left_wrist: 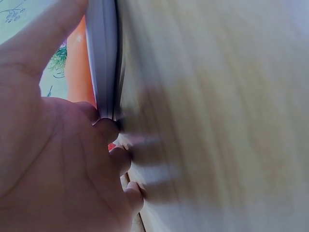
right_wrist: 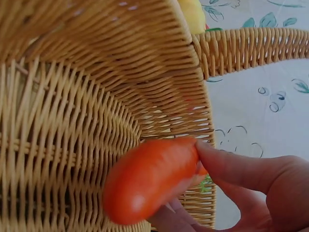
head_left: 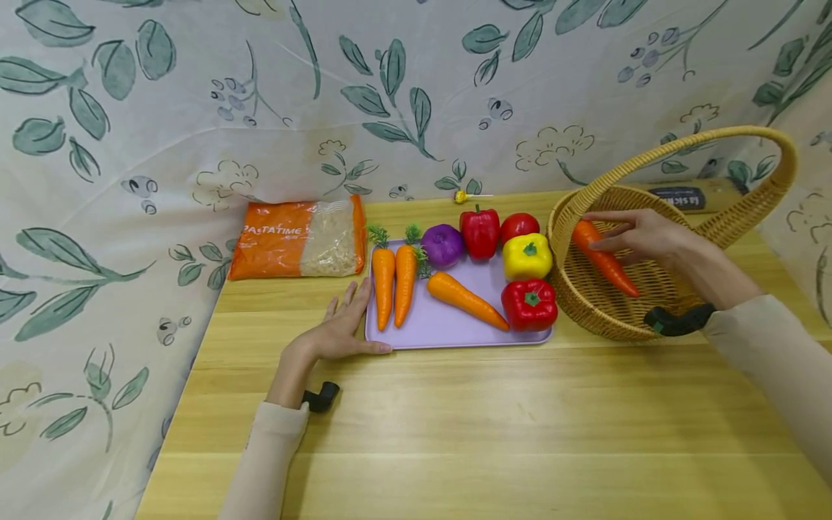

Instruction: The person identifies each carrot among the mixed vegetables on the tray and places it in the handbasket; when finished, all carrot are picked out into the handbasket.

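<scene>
In the head view my right hand (head_left: 640, 235) pinches a red-orange carrot (head_left: 604, 258) inside the mouth of a wicker basket (head_left: 588, 307). The carrot (right_wrist: 152, 179) slants, its blunt tip toward the camera in the right wrist view, with the woven wall behind it. My left hand (head_left: 338, 328) lies spread at the left edge of a lilac tray (head_left: 442, 338), fingers along its side and thumb at the near corner. On the tray lie two leafy carrots (head_left: 384, 289) side by side and a third carrot (head_left: 466, 300) set diagonally.
Also on the tray are a purple round vegetable (head_left: 443, 245), red peppers (head_left: 479, 235), a yellow pepper (head_left: 526, 256) and a red tomato-like piece (head_left: 518, 225). An orange pasta bag (head_left: 299, 238) lies behind my left hand. The basket's tall handle (head_left: 689, 141) arches above my right hand.
</scene>
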### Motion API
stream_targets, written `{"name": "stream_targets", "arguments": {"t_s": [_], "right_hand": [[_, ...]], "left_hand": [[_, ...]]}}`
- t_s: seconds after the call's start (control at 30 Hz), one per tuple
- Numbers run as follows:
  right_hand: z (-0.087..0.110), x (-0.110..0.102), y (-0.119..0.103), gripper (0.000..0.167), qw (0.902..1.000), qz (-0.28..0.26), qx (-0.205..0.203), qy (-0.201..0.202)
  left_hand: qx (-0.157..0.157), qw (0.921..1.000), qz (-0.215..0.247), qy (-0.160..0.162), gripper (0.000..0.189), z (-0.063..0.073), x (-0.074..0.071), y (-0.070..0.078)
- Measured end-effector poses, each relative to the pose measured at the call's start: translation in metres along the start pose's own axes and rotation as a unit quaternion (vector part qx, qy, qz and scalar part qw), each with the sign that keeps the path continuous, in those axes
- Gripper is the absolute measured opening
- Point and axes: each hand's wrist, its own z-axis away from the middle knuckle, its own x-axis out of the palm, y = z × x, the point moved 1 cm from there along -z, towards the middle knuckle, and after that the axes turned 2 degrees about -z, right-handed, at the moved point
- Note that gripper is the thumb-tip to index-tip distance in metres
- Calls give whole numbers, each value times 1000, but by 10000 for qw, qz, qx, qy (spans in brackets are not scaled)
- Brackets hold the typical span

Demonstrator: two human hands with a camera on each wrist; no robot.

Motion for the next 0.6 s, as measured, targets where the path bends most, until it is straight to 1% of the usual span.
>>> {"name": "stream_targets", "arguments": {"t_s": [0.1,0.23,0.33,0.47,0.53,0.6], "right_hand": [[-7,-2,3,72,9998,-124,12,-181],[-19,-1,9,76,9972,-488,137,-556],[-28,2,14,79,9927,-848,273,-807],[-35,5,21,80,9853,-1373,402,-936],[-36,7,22,72,9807,-1695,453,-862],[-37,8,23,57,9770,-1938,452,-763]], "left_hand": [[12,10000,13,-6,129,0,0,0],[29,10000,29,2,129,0,0,0],[37,10000,51,36,128,0,1,0],[42,10000,73,47,128,0,1,-1],[34,10000,65,39,128,0,1,-1],[32,10000,74,47,128,0,1,-1]]}}
